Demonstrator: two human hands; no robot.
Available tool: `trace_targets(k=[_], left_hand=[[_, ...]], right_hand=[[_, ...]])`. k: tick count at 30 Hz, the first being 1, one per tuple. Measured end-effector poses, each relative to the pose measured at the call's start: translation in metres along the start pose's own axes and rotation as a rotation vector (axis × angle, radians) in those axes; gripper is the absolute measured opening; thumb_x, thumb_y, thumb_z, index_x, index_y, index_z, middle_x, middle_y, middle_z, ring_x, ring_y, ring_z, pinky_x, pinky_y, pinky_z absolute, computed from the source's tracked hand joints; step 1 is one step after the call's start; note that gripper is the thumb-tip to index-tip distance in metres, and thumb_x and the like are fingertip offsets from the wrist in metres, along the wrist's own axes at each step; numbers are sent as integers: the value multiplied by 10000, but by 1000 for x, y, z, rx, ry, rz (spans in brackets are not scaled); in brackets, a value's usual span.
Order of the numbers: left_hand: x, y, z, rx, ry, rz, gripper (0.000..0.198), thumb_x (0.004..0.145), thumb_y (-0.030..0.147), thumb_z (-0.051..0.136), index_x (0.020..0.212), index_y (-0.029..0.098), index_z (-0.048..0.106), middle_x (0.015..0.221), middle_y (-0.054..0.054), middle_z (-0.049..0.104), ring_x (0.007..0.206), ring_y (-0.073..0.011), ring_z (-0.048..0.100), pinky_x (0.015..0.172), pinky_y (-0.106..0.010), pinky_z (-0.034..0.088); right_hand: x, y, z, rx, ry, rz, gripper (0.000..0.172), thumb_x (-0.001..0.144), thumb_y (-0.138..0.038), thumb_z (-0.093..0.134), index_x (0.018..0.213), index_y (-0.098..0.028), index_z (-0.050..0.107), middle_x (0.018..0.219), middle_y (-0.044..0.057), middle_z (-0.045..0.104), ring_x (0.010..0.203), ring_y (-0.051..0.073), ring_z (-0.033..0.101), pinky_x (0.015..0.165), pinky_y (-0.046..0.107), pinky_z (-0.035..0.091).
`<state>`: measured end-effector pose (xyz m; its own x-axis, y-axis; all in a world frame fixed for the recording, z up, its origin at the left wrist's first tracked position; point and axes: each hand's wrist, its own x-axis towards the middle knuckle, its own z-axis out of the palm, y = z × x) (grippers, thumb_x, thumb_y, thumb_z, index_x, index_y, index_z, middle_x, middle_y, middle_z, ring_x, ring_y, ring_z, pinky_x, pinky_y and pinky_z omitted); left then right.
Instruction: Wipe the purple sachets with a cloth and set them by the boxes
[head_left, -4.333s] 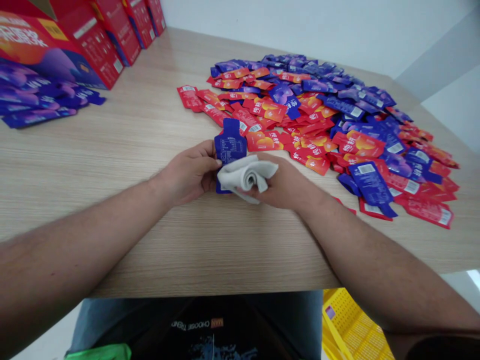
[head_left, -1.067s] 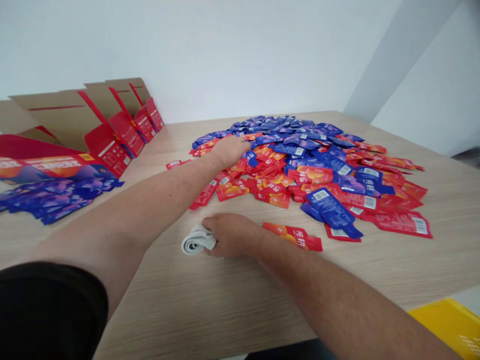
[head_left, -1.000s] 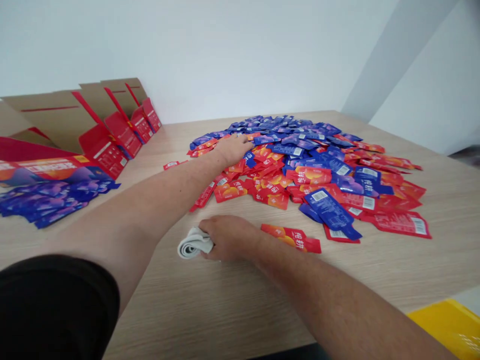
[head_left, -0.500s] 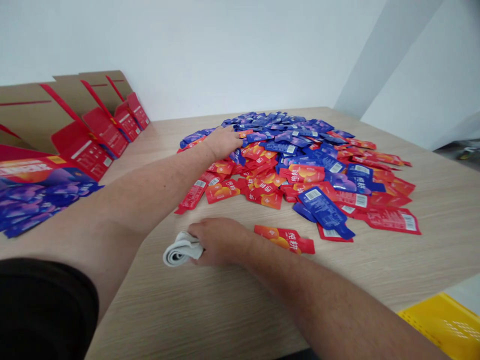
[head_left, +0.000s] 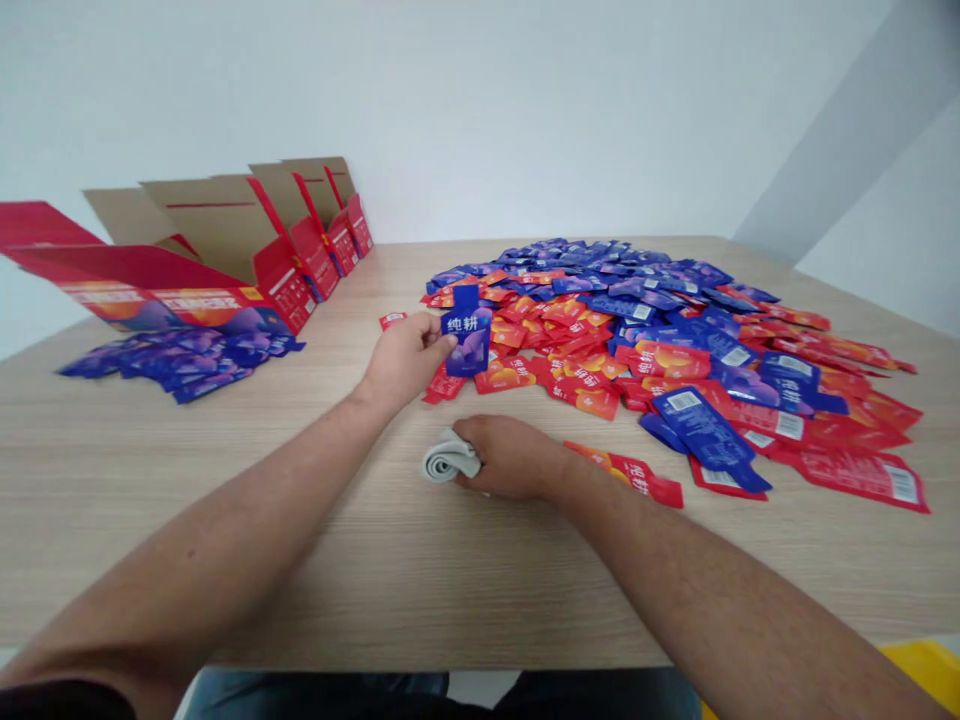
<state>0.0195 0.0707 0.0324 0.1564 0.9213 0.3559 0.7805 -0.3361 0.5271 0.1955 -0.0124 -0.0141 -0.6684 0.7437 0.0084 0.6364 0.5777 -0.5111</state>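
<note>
Gripping sachet (head_left: pixel 466 342) in left hand (head_left: pixel 405 362), right hand (head_left: pixel 510 458) on apparent cloth (head_left: pixel 448 457).

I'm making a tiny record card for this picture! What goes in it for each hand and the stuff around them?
Left hand: holds a blue sachet
Right hand: touches a gray cloth
Beside right hand: a red sachet
Ahead: a big sachet pile, red and blue
Under everything: a wooden table
Far left: open red boxes
</note>
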Motion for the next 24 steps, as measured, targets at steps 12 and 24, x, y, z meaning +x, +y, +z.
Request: trace_targets(k=[12,24], left_hand=[[-74,-48,10,-592,-196,-400,217,852,370,621,718,221,539,573,47,535,502,-112,457,512,-259,358],[-93,-31,32,-1077,-439,-388,252,793,383,682,774,198,512,666,38,510,595,-102,447,566,-242,338]], right_hand=[[-9,-5,-14,-21,-28,-34,197,800,-256,704,988,-204,672,966,57,735,899,222,668,768,311,462],[-15,1,-4,-124,310,-58,218,821,-212,630,1038,-227,619,987,66,690,915,241,674,745,339,530]])
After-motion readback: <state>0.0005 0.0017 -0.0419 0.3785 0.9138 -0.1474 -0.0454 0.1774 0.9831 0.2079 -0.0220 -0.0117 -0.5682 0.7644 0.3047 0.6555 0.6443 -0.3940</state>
